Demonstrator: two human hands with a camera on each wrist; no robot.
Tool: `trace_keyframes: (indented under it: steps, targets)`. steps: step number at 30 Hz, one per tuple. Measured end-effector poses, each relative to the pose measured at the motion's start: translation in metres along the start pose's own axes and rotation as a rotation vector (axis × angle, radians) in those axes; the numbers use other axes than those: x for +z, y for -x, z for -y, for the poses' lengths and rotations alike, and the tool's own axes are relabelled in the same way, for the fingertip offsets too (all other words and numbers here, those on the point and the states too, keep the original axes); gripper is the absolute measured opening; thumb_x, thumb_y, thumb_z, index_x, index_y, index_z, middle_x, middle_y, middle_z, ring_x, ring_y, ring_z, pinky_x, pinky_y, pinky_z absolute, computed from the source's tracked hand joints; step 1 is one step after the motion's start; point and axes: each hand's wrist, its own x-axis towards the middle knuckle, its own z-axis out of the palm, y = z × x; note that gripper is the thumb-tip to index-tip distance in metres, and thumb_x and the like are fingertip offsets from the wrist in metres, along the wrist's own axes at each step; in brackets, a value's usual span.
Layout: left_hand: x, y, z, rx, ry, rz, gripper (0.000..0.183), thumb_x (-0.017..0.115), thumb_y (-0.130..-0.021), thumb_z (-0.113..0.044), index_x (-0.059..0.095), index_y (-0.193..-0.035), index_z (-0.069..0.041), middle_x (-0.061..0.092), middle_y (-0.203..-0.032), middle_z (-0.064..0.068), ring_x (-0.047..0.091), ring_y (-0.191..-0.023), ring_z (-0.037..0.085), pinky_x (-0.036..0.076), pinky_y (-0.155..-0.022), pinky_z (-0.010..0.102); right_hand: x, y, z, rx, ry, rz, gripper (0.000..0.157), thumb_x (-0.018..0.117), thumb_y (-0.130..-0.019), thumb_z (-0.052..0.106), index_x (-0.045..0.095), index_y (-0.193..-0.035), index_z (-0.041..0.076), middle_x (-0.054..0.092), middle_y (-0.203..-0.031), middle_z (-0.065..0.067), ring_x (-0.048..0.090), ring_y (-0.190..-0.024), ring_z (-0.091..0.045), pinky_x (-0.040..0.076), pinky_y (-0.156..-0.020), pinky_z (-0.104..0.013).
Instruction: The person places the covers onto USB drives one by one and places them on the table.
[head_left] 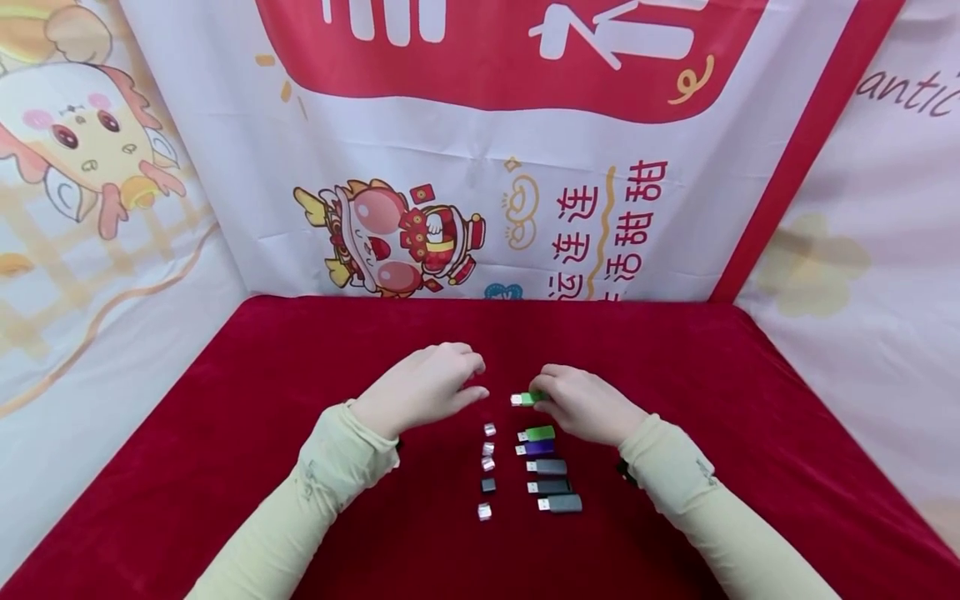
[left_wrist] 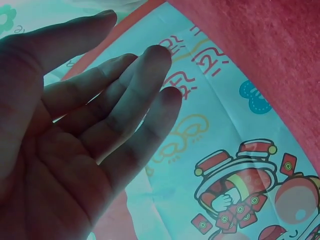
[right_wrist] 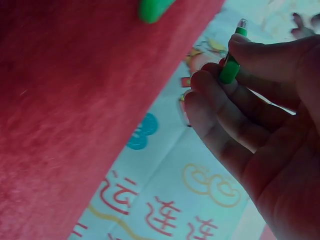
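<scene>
Between thumb and fingers, my right hand (head_left: 588, 403) pinches a green USB flash drive (right_wrist: 230, 68) above the red cloth. Its pale, shiny end (right_wrist: 242, 23) points toward my left hand (head_left: 427, 385). That left hand hovers just across from it, fingers loosely bent and holding nothing, as the left wrist view confirms. Nearer me, another green flash drive (head_left: 539, 433) lies above a purple one (head_left: 538, 448). Below these lie a grey drive (head_left: 551, 467), a dark one (head_left: 553, 487) and another grey drive (head_left: 565, 503). All their metal plugs face left.
A column of small caps lies left of the drives, with clear caps (head_left: 488, 448) and one dark cap (head_left: 488, 485). Red cloth (head_left: 300, 358) covers the table. Printed fabric (head_left: 465, 142) hangs behind the far edge, with more fabric at both sides.
</scene>
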Motion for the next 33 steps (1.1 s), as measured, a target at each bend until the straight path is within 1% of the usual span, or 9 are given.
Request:
trace_keyframes:
  steps: [5,9,13,16,20,26,29,33]
  targets:
    - [0.000,0.001,-0.001,-0.019,0.014,0.033,0.021,0.076,-0.088,-0.028,0.071,-0.097,-0.010,0.065,-0.087,0.001,0.062,-0.078,0.013,0.053,-0.069,0.027,0.010,-0.007,-0.013,0.079,0.021,0.078,0.019,0.079,-0.084,0.011,0.071,-0.101,0.007,0.063,-0.092,-0.002,0.061,-0.080,-0.012,0.054,-0.073,-0.029]
    - [0.001,0.001,-0.001,-0.030,0.021,0.054,0.018,0.075,-0.088,-0.027,0.072,-0.093,-0.010,0.063,-0.082,0.000,0.061,-0.075,0.014,0.052,-0.067,0.026,0.017,-0.011,-0.017,0.092,0.009,0.136,0.019,0.078,-0.085,0.012,0.072,-0.102,0.007,0.064,-0.093,-0.002,0.061,-0.081,-0.013,0.054,-0.076,-0.030]
    - [0.002,0.000,-0.001,-0.029,0.031,0.059,0.017,0.075,-0.089,-0.027,0.071,-0.090,-0.011,0.063,-0.080,0.001,0.059,-0.072,0.013,0.052,-0.065,0.026,0.021,-0.013,-0.017,0.089,0.001,0.170,0.018,0.077,-0.086,0.013,0.073,-0.102,0.008,0.064,-0.092,-0.001,0.061,-0.082,-0.012,0.054,-0.076,-0.030]
    - [0.003,-0.001,-0.002,-0.029,0.033,0.066,0.016,0.074,-0.089,-0.028,0.071,-0.089,-0.012,0.063,-0.078,0.000,0.058,-0.070,0.012,0.051,-0.063,0.025,0.023,-0.014,-0.016,0.087,0.011,0.181,0.017,0.077,-0.086,0.014,0.073,-0.101,0.009,0.064,-0.091,0.000,0.060,-0.080,-0.011,0.054,-0.074,-0.029]
    - [0.004,-0.003,-0.003,-0.048,0.021,0.087,0.016,0.074,-0.090,-0.029,0.072,-0.088,-0.014,0.060,-0.076,-0.004,0.057,-0.068,0.009,0.049,-0.062,0.022,0.025,-0.016,-0.015,0.084,0.037,0.192,0.015,0.077,-0.086,0.015,0.073,-0.099,0.010,0.062,-0.089,0.000,0.059,-0.077,-0.011,0.053,-0.070,-0.027]
    - [0.005,-0.004,-0.004,-0.061,0.019,0.107,0.015,0.073,-0.090,-0.030,0.071,-0.086,-0.015,0.059,-0.074,-0.006,0.055,-0.066,0.008,0.048,-0.061,0.022,0.031,-0.017,-0.016,0.061,0.085,0.195,0.011,0.078,-0.086,0.016,0.075,-0.095,0.011,0.055,-0.083,0.002,0.055,-0.072,-0.009,0.050,-0.065,-0.024]
    - [0.006,-0.003,-0.004,-0.075,0.024,0.127,0.014,0.073,-0.090,-0.029,0.072,-0.088,-0.016,0.060,-0.075,-0.006,0.055,-0.067,0.008,0.049,-0.062,0.022,0.031,-0.017,-0.018,0.033,0.077,0.195,0.014,0.078,-0.086,0.018,0.075,-0.097,0.010,0.055,-0.083,0.002,0.055,-0.073,-0.010,0.050,-0.066,-0.024]
    - [0.008,-0.001,-0.002,-0.093,0.041,0.149,0.011,0.073,-0.090,-0.027,0.070,-0.086,-0.017,0.059,-0.075,-0.007,0.054,-0.067,0.008,0.049,-0.063,0.023,0.022,-0.016,-0.022,0.011,0.059,0.178,0.022,0.077,-0.086,0.020,0.073,-0.104,0.008,0.060,-0.091,-0.002,0.059,-0.082,-0.012,0.053,-0.072,-0.027]
